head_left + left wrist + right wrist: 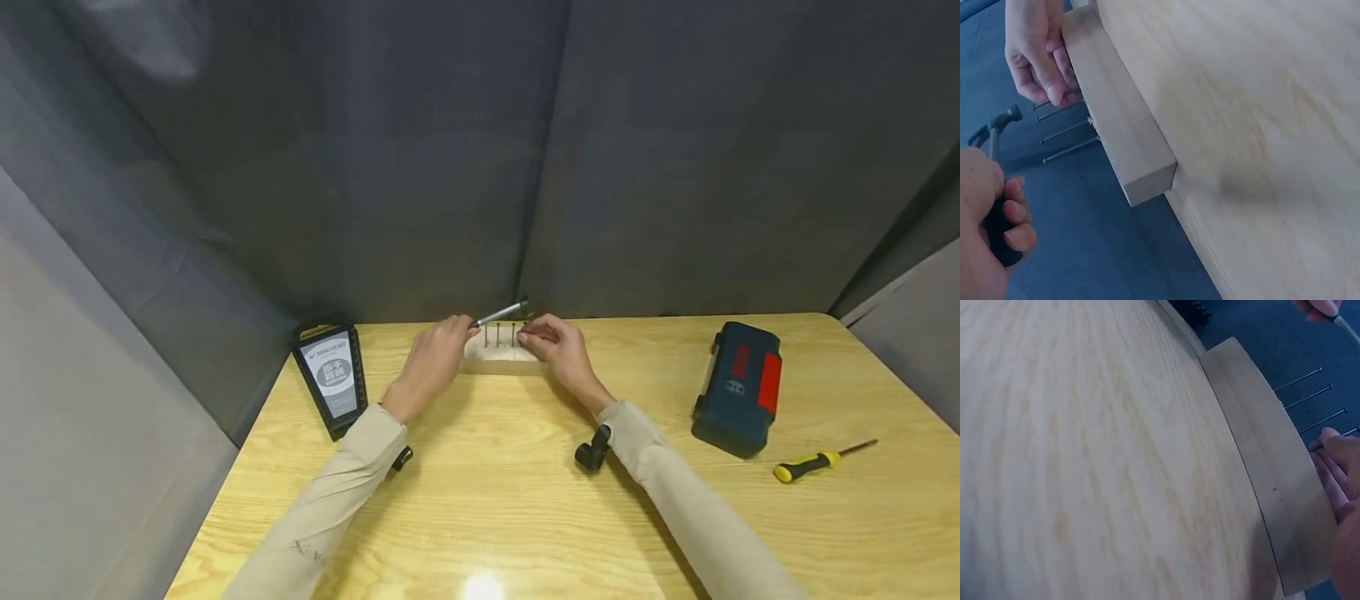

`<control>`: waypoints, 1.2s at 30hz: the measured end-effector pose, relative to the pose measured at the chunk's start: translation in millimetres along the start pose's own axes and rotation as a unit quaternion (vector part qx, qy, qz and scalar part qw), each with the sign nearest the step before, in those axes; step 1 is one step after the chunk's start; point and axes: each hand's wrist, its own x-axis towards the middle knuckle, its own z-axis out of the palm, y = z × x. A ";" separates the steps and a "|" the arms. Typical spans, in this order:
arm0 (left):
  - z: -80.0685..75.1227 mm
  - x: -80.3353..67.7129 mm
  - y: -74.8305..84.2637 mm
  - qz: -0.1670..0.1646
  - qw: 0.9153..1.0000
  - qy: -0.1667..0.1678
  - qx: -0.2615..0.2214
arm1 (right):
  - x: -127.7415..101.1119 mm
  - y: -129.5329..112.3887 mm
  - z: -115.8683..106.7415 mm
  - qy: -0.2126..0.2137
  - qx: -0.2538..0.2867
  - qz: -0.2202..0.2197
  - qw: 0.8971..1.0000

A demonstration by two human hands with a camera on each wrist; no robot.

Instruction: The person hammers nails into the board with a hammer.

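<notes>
At the far edge of the table lies a pale wooden block [498, 367] with several nails [486, 336] standing in a row from its top. My left hand [438, 354] grips a hammer [501, 313] by its black handle, the head [1007, 117] held above the nails and not touching them. At the row's right end, my right hand [558, 346] pinches the last nail [1352, 431] between thumb and fingers, close to the wood. Those fingers hide part of that nail's shaft. In the right wrist view, the block [1260, 444] sits along the table edge.
A black case with a white label [330, 375] lies at the left. On the right are a dark blue case with a red panel [738, 392] and a yellow-and-black screwdriver [806, 467]. A dark curtain [420, 167] hangs right behind the table.
</notes>
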 end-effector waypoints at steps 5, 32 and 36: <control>-1.0 1.3 -4.9 0.009 1.000 0.001 0.007 | 2.9 -1.0 -1.4 -0.005 -0.002 -0.001 1.000; 5.0 -0.9 0.4 0.002 0.998 -0.009 -0.057 | -1.2 1.5 0.7 0.002 -0.019 -0.001 1.000; 2.4 0.2 -1.6 0.011 0.998 0.029 -0.059 | -1.3 -1.6 2.9 0.005 -0.021 -0.016 1.000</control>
